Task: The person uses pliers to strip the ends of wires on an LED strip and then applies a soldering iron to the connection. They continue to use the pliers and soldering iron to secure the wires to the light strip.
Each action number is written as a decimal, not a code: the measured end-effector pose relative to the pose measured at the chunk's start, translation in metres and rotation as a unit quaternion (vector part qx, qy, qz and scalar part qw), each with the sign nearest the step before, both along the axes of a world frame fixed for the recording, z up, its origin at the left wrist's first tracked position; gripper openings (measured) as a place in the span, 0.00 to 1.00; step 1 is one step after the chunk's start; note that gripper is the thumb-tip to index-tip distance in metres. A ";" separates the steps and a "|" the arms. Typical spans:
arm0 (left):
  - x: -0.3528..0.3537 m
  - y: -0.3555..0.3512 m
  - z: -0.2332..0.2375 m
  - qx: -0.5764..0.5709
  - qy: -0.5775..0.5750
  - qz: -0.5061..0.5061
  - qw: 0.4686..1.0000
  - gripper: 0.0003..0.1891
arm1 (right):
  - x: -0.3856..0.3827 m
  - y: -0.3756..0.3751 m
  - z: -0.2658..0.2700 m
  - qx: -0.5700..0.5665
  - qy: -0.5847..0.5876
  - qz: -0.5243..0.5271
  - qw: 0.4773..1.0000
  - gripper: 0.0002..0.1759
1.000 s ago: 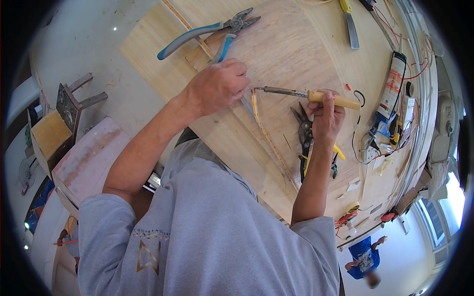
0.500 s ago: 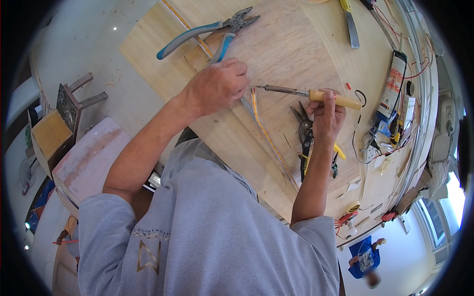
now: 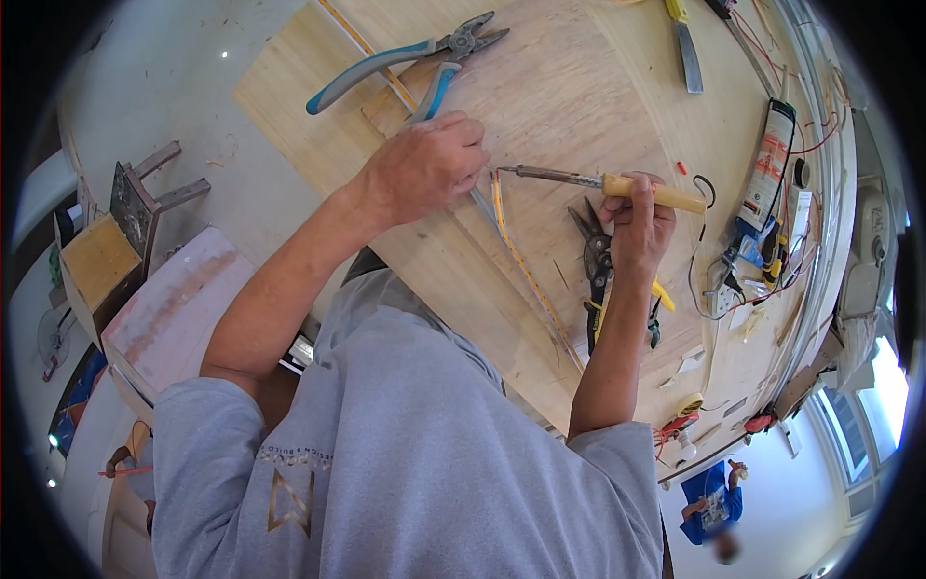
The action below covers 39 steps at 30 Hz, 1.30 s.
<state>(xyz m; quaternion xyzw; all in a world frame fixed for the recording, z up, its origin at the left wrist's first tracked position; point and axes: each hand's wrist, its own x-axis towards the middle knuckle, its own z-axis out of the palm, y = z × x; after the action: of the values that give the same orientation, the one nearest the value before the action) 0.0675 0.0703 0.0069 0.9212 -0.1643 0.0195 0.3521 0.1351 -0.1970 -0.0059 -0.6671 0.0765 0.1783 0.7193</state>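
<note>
My right hand (image 3: 639, 227) grips the wooden handle of a soldering iron (image 3: 569, 178), its tip pointing left. That tip sits at the end of a thin yellow-orange LED strip (image 3: 517, 253), where short red wire ends show. Just left of the tip, my left hand (image 3: 429, 166) is closed with its fingers pinched together; what they hold is hidden. Blue-grey handled pliers (image 3: 463, 43) lie beyond my left hand, one handle running close to it. Beside my right wrist are snips (image 3: 596, 261) with dark jaws, lying on the wooden board (image 3: 569, 106).
On the right lie a sealant tube (image 3: 769, 164), a power strip (image 3: 719, 292) and loose wires. A scraper (image 3: 687, 53) rests at the top. To the left stands a small wooden stool (image 3: 145, 207). A person in blue (image 3: 714, 502) is in the background, lower right.
Both my hands and the soldering iron stay almost still. The background person's hand at lower right has shifted slightly.
</note>
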 end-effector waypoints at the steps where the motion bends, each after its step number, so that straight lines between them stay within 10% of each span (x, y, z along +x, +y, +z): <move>1: 0.000 0.000 0.000 -0.001 0.000 0.000 1.000 0.06 | 0.000 0.000 0.000 0.000 0.000 0.000 1.000 0.11; 39: 0.009 0.003 0.012 0.113 -0.025 0.065 0.991 0.03 | 0.000 -0.003 -0.001 0.041 -0.003 -0.057 0.998 0.13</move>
<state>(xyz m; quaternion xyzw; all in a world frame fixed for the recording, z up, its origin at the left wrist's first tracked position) 0.0764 0.0729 0.0193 0.9631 -0.1140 0.0469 0.2392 0.1351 -0.2000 -0.0073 -0.6321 0.1050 0.1385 0.7552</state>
